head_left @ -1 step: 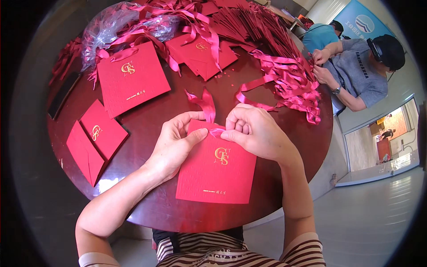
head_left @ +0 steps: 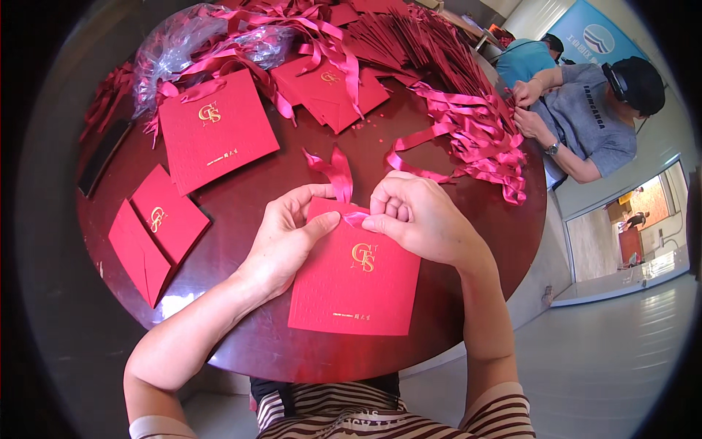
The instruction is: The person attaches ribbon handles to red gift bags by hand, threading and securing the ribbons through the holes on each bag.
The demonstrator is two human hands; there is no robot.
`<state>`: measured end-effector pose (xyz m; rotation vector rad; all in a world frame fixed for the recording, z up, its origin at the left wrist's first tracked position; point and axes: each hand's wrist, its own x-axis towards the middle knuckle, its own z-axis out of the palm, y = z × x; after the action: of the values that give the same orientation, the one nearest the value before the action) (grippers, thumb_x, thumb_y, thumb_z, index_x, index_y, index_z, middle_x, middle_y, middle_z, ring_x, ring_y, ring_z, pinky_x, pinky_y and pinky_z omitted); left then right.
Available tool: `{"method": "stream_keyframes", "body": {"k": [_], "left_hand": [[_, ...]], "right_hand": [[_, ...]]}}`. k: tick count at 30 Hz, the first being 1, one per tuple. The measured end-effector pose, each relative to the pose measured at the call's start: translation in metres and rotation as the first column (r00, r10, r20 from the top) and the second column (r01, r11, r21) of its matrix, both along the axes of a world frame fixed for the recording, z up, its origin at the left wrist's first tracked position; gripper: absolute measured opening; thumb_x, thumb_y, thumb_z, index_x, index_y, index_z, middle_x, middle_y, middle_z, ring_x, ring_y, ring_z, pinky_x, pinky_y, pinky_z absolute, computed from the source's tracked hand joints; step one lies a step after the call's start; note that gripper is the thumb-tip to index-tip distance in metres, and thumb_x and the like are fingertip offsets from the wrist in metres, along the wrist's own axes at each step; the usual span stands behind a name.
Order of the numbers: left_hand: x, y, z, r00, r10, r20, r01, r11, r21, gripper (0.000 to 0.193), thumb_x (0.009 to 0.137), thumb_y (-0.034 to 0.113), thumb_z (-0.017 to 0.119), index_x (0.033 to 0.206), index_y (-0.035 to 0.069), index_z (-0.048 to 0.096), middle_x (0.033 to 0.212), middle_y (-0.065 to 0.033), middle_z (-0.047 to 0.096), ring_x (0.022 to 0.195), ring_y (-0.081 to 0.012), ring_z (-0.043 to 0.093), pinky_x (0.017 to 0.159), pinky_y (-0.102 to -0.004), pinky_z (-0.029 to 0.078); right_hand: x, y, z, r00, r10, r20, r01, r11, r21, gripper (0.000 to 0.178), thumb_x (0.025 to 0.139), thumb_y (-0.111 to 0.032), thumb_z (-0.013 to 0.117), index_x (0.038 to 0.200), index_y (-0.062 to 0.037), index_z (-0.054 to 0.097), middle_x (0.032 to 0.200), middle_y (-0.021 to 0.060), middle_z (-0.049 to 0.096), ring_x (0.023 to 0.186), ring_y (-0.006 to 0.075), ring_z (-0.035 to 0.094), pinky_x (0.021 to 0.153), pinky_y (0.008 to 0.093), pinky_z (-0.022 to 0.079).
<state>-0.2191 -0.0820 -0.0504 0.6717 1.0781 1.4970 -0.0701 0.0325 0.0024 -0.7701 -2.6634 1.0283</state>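
Observation:
A red paper gift bag (head_left: 356, 296) with gold lettering lies flat in front of me near the table's front edge. My left hand (head_left: 287, 233) is closed on its upper left corner, thumb on the front and fingers behind. My right hand (head_left: 424, 219) pinches a pink satin ribbon (head_left: 354, 217) at the bag's top edge, fingers curled in. A loose end of ribbon (head_left: 336, 174) stands up beyond that edge, between my hands. How the ribbon passes through the bag is hidden by my fingers.
Flat red bags (head_left: 219, 135) and an open-flapped one (head_left: 162, 219) lie left on the round table (head_left: 241, 219). A dark flat object (head_left: 104, 157), clear plastic (head_left: 179, 47), ribbons (head_left: 482, 139) and stacked bags (head_left: 402, 44) line the far side. A co-worker (head_left: 585, 117) works at right.

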Motion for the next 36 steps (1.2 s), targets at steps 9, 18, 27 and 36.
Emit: {"method": "stream_keyframes", "body": {"k": [9, 18, 27, 36], "left_hand": [[-0.008, 0.003, 0.001, 0.997, 0.073, 0.017, -0.072, 0.997, -0.018, 0.025, 0.085, -0.003, 0.053, 0.11, -0.001, 0.053, 0.089, -0.0073, 0.065, 0.078, -0.0107, 0.062, 0.069, -0.0238, 0.052], [-0.017, 0.001, 0.013, 0.979, 0.203, 0.018, -0.202, 0.955, 0.219, 0.03, 0.083, 0.0, 0.055, 0.113, 0.0, 0.052, 0.102, -0.0115, 0.064, 0.089, -0.0133, 0.062, 0.084, -0.0256, 0.047], [-0.013, -0.003, 0.019, 0.971, 0.234, -0.046, -0.217, 0.945, 0.245, 0.028, 0.082, 0.003, 0.057, 0.109, 0.003, 0.052, 0.104, -0.0128, 0.064, 0.091, -0.0152, 0.062, 0.085, -0.0276, 0.046], [-0.015, -0.003, 0.016, 0.966, 0.256, -0.043, -0.236, 0.935, 0.266, 0.025, 0.084, 0.003, 0.058, 0.108, 0.003, 0.052, 0.106, -0.0138, 0.063, 0.094, -0.0153, 0.061, 0.087, -0.0288, 0.045]], "right_hand": [[0.001, 0.011, -0.003, 0.963, 0.027, -0.268, -0.032, 0.999, -0.014, 0.012, 0.077, -0.009, 0.068, 0.077, -0.0022, 0.058, 0.072, -0.0006, 0.049, 0.06, 0.0043, 0.046, 0.052, 0.0202, 0.037], [0.01, 0.029, 0.005, 0.91, -0.304, -0.283, 0.307, 0.951, -0.034, 0.037, 0.092, -0.028, 0.053, 0.073, 0.0017, 0.063, 0.067, 0.0039, 0.061, 0.061, 0.008, 0.054, 0.057, 0.0237, 0.044], [0.015, 0.031, 0.01, 0.929, -0.345, -0.133, 0.339, 0.939, -0.064, 0.049, 0.09, -0.039, 0.053, 0.065, 0.002, 0.059, 0.058, 0.0027, 0.056, 0.055, 0.0083, 0.049, 0.053, 0.0249, 0.04], [0.009, 0.035, -0.002, 0.908, -0.247, -0.339, 0.011, 0.821, -0.57, 0.038, 0.086, -0.038, 0.061, 0.086, -0.0005, 0.068, 0.069, 0.0004, 0.061, 0.062, 0.0057, 0.052, 0.056, 0.0213, 0.04]]}}
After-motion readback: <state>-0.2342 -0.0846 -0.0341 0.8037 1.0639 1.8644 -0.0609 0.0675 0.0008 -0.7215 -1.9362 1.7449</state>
